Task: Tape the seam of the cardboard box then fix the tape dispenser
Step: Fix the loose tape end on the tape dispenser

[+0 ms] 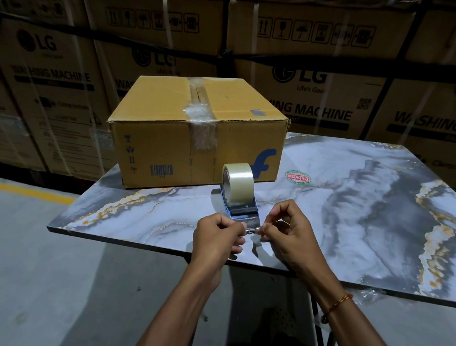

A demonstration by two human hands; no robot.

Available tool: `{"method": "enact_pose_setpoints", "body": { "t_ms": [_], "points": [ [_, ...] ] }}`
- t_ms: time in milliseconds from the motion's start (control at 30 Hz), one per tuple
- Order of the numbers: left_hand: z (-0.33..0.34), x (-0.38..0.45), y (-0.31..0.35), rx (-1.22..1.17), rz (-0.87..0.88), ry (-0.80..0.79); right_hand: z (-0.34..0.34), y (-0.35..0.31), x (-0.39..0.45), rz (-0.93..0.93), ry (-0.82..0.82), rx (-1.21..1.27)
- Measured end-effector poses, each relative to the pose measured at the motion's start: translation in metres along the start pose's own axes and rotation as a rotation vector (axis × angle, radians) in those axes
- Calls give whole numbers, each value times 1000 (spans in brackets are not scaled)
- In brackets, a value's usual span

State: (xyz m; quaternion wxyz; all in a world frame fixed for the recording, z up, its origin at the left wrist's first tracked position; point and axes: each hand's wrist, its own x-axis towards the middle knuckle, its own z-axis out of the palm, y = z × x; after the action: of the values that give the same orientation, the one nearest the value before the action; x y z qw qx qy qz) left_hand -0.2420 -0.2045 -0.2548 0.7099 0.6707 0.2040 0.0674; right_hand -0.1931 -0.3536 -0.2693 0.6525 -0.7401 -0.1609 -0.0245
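Observation:
A brown cardboard box (pixel 197 134) sits at the far left of the marble-patterned table (pixel 360 206). Clear tape runs along its top seam and down its front face. In front of the box stands a tape dispenser (pixel 241 203) holding a roll of clear tape (pixel 238 181). My left hand (pixel 219 238) and my right hand (pixel 288 232) meet at the dispenser's near end. Both pinch the free end of the tape at the toothed blade. The fingertips hide part of the blade.
A round red-and-green sticker (pixel 297 178) is stuck on the table right of the box. A crumpled scrap of clear film (pixel 370 293) hangs at the table's near edge. Stacked washing machine cartons (pixel 333 79) form a wall behind. A yellow line (pixel 18 190) marks the grey floor at left.

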Motion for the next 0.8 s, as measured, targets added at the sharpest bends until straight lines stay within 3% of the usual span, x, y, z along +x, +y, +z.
{"method": "enact_pose_setpoints", "body": {
  "t_ms": [267,433,800],
  "points": [
    [1,-1,2,17,-15,-6,-1,0,-1,21,2,7],
    [1,-2,5,-5,-31,-25,-1,-4,-2,95,58,152],
    [-3,-4,8,-37,-41,-57,20,-10,4,167,-10,-78]
  ]
}}
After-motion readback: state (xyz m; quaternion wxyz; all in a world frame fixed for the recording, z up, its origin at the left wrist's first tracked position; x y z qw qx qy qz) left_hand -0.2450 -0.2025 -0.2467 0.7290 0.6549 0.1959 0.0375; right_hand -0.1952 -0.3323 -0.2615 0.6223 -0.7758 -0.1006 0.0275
